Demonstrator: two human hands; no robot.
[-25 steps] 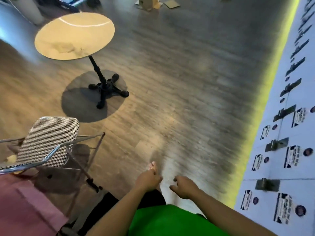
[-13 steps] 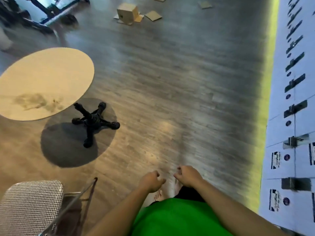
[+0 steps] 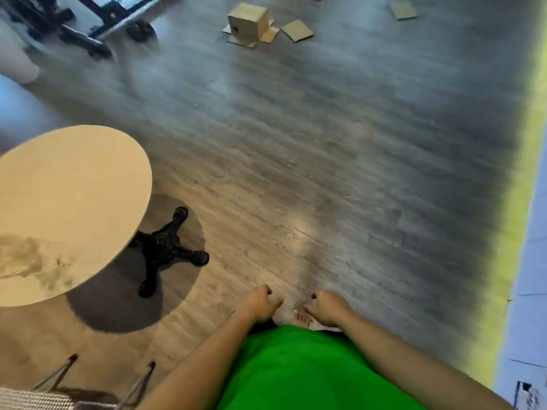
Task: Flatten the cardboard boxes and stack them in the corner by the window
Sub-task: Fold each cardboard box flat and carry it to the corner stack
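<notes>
You have walked forward: the upright cardboard box [image 3: 248, 21] now sits lower in your view than half a second ago, though it is still far ahead on the wood floor [image 3: 325, 149], resting on flat cardboard pieces [image 3: 297, 30], with another flat piece [image 3: 403, 9] well apart to its right. Your left hand [image 3: 258, 303] and right hand [image 3: 328, 307] stay low in front of your green shirt [image 3: 296, 368], fingers loosely curled and holding nothing, now a little further apart. The round table [image 3: 68, 208] has slid closer at your left, and only the chair [image 3: 56, 392] legs remain visible.
</notes>
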